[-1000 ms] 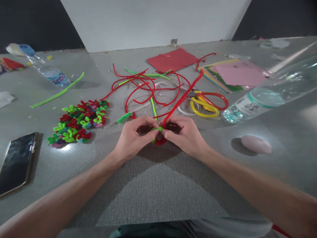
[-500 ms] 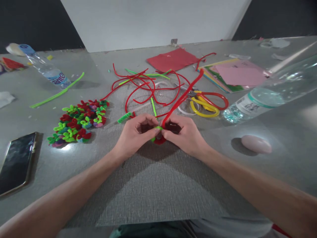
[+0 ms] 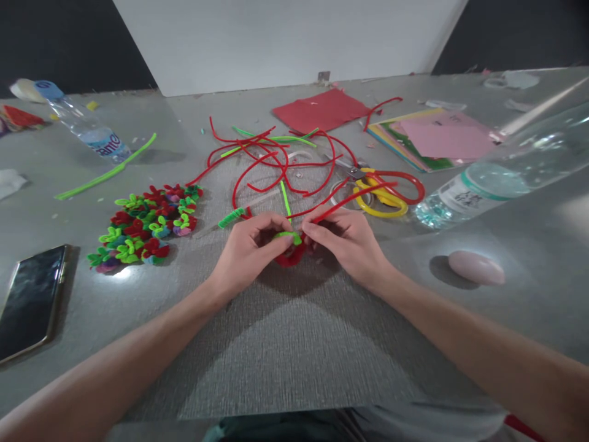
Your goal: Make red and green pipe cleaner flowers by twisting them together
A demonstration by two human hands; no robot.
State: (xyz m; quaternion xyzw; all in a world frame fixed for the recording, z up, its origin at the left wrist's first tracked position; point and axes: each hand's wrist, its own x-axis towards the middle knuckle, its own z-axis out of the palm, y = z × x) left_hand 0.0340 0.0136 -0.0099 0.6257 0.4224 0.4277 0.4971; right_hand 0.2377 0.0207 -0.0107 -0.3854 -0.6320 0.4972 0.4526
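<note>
One red pipe cleaner now slants lower; right hand pinches it.

The red pipe cleaner has been swung down rightward, its tip now seen over the scissors; the red loop has been shifted left and the green pipe cleaner further exposed.

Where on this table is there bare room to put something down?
The widest bare part of the table lies between the left hand, right hand and near edge. A smaller patch lies between the right hand and pink oval. Crowded: beyond the hands, with red stems and scissors; leftward, with flowers.
</note>
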